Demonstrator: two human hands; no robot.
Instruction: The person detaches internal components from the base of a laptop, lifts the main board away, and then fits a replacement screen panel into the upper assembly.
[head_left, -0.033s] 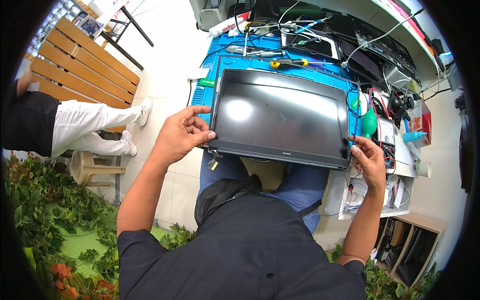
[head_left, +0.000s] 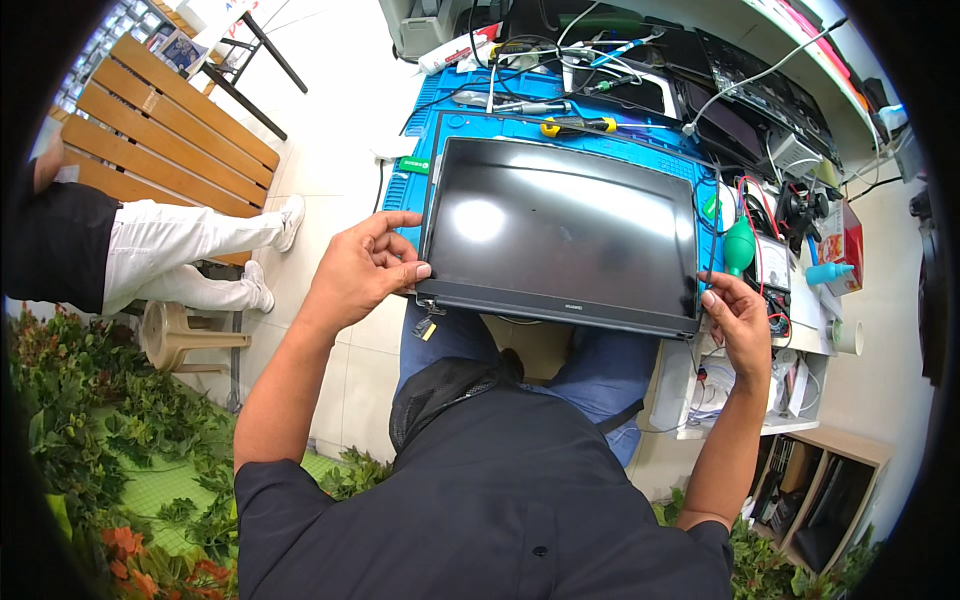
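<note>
A black laptop screen panel (head_left: 560,230) lies on a blue work mat (head_left: 410,195) near the bench's front edge, with a thin black frame round its upper and right sides. My left hand (head_left: 365,270) grips its lower left edge, thumb on the front, fingers curled at the side. At the lower right corner, my right hand (head_left: 735,315) pinches the edge between thumb and fingers. A small bracket with a short cable (head_left: 429,326) hangs under the left corner. A yellow-handled screwdriver (head_left: 575,127) lies above the screen; a green air blower (head_left: 738,247) is to its right.
Cables, tools and laptop parts (head_left: 730,85) crowd the back of the bench; a red box (head_left: 843,240) is at the right. Below stands a wooden shelf unit (head_left: 835,500). A person's white-trousered legs (head_left: 180,240) are at left by a slatted wooden bench (head_left: 170,130) and plastic stool (head_left: 175,335).
</note>
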